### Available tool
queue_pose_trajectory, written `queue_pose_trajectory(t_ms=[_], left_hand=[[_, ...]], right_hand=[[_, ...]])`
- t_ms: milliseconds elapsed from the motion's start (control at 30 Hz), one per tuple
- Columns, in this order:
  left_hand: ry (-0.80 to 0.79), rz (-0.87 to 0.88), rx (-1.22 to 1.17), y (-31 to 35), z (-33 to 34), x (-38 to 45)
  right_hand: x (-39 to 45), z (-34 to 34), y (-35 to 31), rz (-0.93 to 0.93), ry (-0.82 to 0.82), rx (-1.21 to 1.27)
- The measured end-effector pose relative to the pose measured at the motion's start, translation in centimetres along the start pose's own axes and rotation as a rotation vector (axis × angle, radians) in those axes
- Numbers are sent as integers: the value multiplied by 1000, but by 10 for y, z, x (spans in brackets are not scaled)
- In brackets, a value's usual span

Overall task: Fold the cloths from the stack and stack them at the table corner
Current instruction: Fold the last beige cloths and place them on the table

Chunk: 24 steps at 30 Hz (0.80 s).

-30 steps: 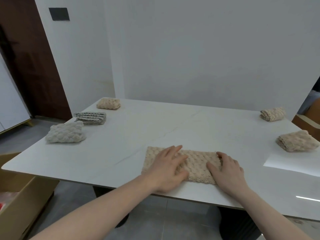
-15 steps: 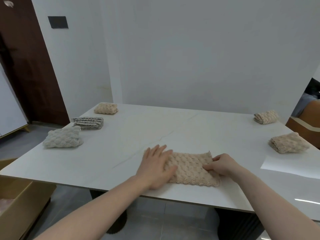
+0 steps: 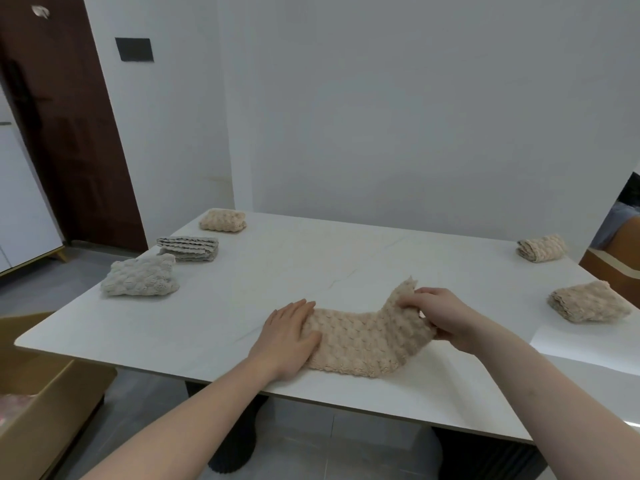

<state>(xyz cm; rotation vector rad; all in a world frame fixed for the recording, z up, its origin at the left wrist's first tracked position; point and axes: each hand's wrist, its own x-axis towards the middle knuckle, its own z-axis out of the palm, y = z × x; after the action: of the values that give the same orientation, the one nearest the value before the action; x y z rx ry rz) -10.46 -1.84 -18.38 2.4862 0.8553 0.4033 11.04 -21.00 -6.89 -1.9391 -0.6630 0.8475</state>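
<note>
A white tabletop carries six textured cloths. Near the front edge lies a beige cloth, half folded; the left hand rests flat on its left end, fingers straight and close together, while the right hand pinches its right end between thumb and curled fingers, lifting that end off the surface. Along the left edge sit a pale grey folded cloth, a grey ribbed folded cloth and, at the far left corner, a beige one. Two more beige folded cloths lie along the right edge, one nearer, one at the far right corner. A cardboard box stands below the front left corner.
</note>
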Motion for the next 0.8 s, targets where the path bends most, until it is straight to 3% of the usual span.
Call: queue_pose_trajectory(t_ms=[233, 500, 633, 800], left_hand=[[157, -34, -371, -5, -6, -6], [170, -83, -552, -5, -8, -6], [172, -127, -591, -2, -8, -6], [167, -95, -463, 0, -6, -5]], right_hand=[[11, 67, -28, -53, -63, 93], [17, 117, -9, -97, -135, 113], [7, 111, 2, -240, 1, 25], [5, 101, 33, -493, 242, -193]])
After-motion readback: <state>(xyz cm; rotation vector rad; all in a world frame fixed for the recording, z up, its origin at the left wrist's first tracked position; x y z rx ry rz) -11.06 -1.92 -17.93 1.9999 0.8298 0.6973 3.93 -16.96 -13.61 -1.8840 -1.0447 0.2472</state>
